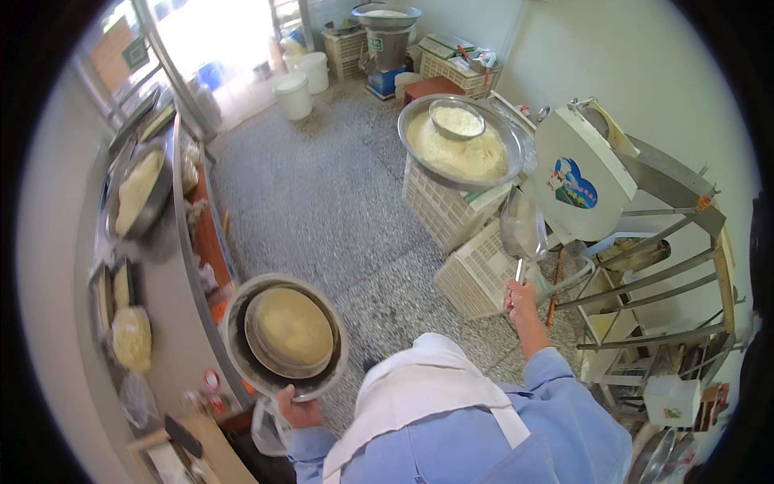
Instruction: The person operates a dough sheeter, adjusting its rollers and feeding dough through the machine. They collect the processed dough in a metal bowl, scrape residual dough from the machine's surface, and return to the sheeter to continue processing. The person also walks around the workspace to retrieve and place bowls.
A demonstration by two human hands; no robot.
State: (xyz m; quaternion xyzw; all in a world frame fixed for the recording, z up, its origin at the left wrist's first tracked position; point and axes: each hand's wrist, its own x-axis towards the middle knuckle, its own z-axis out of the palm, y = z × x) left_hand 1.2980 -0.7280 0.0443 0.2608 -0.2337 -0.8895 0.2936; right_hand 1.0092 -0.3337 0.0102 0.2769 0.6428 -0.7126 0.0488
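Observation:
My left hand is closed on the near rim of a deep metal basin at the lower left. Inside the basin sits a smaller round metal pan or sieve with a pale yellow, floury content. On the right, my right hand grips the handle of a metal scoop. The scoop points away from me, beside a wide metal basin heaped with pale flour. A small metal bowl of whiter flour rests on that heap.
Plastic crates support the wide basin. Close to the scoop stands a white machine with a metal frame. Along the left runs a counter bearing a basin of dough. White buckets stand on the floor at the back.

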